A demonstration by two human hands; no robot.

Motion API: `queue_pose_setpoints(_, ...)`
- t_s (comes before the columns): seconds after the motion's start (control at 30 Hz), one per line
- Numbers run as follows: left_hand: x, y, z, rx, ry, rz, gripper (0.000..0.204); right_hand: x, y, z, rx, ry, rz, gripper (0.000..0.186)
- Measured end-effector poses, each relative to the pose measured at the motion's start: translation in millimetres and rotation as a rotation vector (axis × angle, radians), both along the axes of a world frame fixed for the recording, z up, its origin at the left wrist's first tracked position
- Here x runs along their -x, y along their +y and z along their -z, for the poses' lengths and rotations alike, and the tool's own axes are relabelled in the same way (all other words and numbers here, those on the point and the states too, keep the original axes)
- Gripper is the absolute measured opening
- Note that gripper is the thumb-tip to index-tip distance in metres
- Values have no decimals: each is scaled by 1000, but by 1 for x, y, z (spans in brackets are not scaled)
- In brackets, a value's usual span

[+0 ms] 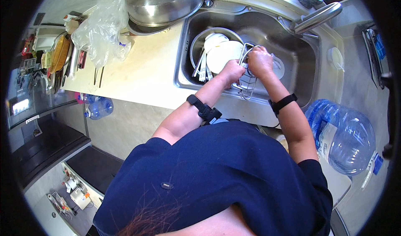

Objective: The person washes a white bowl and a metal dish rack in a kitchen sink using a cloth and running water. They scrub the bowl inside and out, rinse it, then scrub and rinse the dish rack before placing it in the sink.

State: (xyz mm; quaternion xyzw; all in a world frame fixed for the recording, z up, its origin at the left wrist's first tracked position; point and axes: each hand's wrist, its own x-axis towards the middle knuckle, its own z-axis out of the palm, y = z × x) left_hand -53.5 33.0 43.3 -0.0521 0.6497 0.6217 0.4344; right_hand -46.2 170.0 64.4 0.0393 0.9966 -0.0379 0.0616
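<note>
1. Wire rack (247,85) held at the sink's (303,65) near edge, upper centre of frame.
2. Left hand (233,72) closed around its left side.
3. Right hand (260,63) curled at its top; can't tell what it grips.
4. White plate (223,56) in steel basin (196,49), just left.

Over the sink (303,75), the right hand (260,62) is covering part of the wire rack (249,84), and its own curled fingertips are hiding. The left hand's (234,72) fingers are partly disappearing behind the wires. Near the sink's left edge, white plates (223,57) are concealing most of the metal bowl's (192,52) inside. Between this bowl and the sink's right edge, the right wrist is partly blocking a pale round dish (279,69). At the counter's (146,60) back edge, the upper border is cutting the steel basin (167,4).
</note>
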Motion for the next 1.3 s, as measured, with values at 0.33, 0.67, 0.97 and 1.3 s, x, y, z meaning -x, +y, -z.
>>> queue_pose_setpoints(0.33, 7, -25, 3, -153, -148, 147, 30, -41, -9, -27, 171, -147, -322, 11)
queue_pose_setpoints(0.67, -2, -13, 6, -415, -334, -34, 40, -26, -22, -29, -77, 9, -55, 18)
queue_pose_setpoints(0.97, -1, -12, 9, -358, -90, -42, 22, -68, -43, -9, 291, 38, -180, 13)
queue_pose_setpoints(1.3, 8, -18, 11, -515, -255, -223, 42, -73, -48, -16, 105, 17, -401, 9)
